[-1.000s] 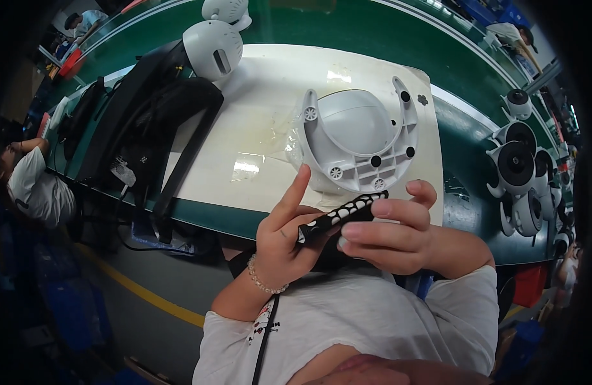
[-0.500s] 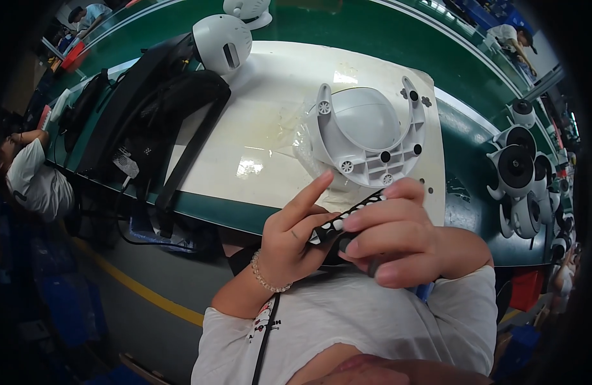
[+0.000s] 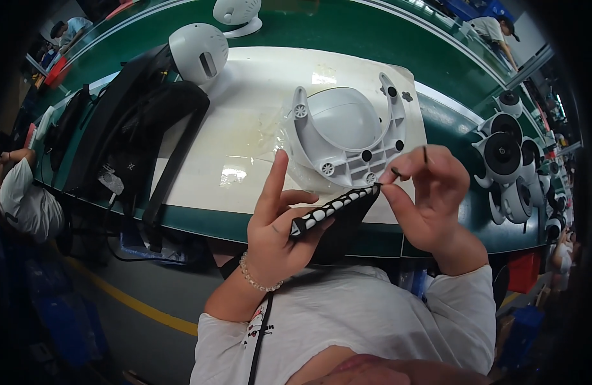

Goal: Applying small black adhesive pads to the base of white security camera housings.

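My left hand (image 3: 276,240) grips a black sheet of round pads (image 3: 334,208), which shows a row of white circles, with its index finger stretched out. At the sheet's far right end, my right hand (image 3: 430,196) pinches the edge between thumb and finger. Small dark bits, apparently black pads, cling to its fingertips. Just beyond both hands, a white plastic housing (image 3: 345,119) lies with its curved, ribbed stand (image 3: 347,165) facing up. Three of the stand's round spots carry black pads (image 3: 366,155); three others show bare spoked recesses (image 3: 328,169).
Clear plastic film lies under the housing on a white board (image 3: 238,144). To the left are black bags (image 3: 129,128) and a rounded white device (image 3: 198,52); another white device (image 3: 237,13) stands farther back. Several white-and-black round devices (image 3: 503,154) crowd the right. Other people work nearby.
My right hand has moved up and right to the end of the pad sheet, which now shows more of its length. The view has shifted slightly, so the bench appears farther left.
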`<state>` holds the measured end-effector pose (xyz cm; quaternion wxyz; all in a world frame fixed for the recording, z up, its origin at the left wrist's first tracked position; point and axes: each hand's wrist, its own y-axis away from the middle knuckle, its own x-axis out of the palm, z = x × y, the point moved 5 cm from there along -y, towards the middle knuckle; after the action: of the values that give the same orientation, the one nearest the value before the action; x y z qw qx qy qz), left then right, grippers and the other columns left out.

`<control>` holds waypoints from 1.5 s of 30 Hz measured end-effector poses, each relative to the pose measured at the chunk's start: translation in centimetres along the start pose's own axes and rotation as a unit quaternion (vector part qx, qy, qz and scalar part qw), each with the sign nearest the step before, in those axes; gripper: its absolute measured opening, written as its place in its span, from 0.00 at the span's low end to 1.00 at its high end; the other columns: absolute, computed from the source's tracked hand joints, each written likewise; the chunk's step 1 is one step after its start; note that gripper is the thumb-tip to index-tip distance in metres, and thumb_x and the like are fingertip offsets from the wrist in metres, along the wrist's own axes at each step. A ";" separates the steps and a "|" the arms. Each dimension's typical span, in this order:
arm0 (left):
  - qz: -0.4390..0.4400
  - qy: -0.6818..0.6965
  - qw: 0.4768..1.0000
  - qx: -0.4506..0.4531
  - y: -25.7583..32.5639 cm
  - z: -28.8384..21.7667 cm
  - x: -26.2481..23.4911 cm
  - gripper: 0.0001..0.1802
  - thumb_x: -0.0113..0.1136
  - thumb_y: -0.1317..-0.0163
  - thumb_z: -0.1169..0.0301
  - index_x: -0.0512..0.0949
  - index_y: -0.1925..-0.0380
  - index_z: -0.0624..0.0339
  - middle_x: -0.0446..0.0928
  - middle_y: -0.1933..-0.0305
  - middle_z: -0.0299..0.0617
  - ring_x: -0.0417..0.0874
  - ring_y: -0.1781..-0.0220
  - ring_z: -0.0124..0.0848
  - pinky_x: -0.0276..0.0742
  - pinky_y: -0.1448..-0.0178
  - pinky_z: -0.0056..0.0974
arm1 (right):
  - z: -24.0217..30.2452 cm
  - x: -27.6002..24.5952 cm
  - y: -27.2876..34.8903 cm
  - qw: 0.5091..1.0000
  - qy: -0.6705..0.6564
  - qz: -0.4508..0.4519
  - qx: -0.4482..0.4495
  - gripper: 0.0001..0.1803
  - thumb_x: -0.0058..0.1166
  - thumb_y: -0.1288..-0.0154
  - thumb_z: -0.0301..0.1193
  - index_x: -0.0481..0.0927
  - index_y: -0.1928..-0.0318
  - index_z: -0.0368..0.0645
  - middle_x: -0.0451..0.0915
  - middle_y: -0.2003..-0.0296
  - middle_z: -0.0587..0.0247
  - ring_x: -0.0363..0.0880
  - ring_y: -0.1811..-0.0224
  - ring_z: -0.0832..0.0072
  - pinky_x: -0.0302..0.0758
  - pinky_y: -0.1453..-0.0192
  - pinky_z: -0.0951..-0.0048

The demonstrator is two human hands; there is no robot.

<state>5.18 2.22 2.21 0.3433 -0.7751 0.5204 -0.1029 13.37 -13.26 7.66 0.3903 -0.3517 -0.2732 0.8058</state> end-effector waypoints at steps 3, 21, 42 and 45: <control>0.025 0.007 1.000 0.008 -0.3 0.2 0.5 0.13 0.64 0.61 0.82 0.73 0.72 0.69 0.53 0.38 0.64 0.81 0.64 0.35 0.76 0.63 0.31 | -0.6 0.1 0.0 0.997 0.010 0.040 0.063 0.30 0.49 0.50 0.13 0.58 0.46 0.45 0.69 0.61 0.61 0.73 0.65 0.79 0.65 0.64 0.79; 0.041 -0.046 0.997 0.036 -0.4 0.7 1.2 0.13 0.65 0.63 0.82 0.74 0.74 0.69 0.53 0.39 0.68 0.82 0.68 0.34 0.76 0.65 0.30 | 1.3 -0.2 0.0 0.975 0.130 0.176 -0.031 0.28 0.49 0.56 0.16 0.67 0.50 0.47 0.75 0.59 0.50 0.77 0.62 0.56 0.75 0.67 0.68; 0.045 0.007 0.999 -0.025 -0.2 1.3 1.2 0.12 0.62 0.61 0.80 0.76 0.71 0.67 0.55 0.39 0.63 0.80 0.59 0.45 0.76 0.60 0.33 | 1.0 3.8 -3.0 0.932 0.323 0.127 -0.106 0.29 0.54 0.53 0.17 0.61 0.49 0.41 0.80 0.69 0.67 0.76 0.57 0.70 0.50 0.42 0.60; 0.046 -0.006 0.999 -0.019 -0.4 1.0 1.2 0.11 0.61 0.61 0.80 0.75 0.72 0.67 0.55 0.39 0.63 0.79 0.58 0.45 0.77 0.61 0.33 | 2.0 3.7 -2.4 0.911 0.363 0.174 -0.090 0.28 0.55 0.53 0.19 0.61 0.49 0.40 0.80 0.67 0.67 0.75 0.54 0.67 0.49 0.41 0.57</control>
<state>6.50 1.71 1.52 0.3358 -0.7574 0.5553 -0.0725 11.22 -9.27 9.22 0.2825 -0.6954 -0.1188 0.6500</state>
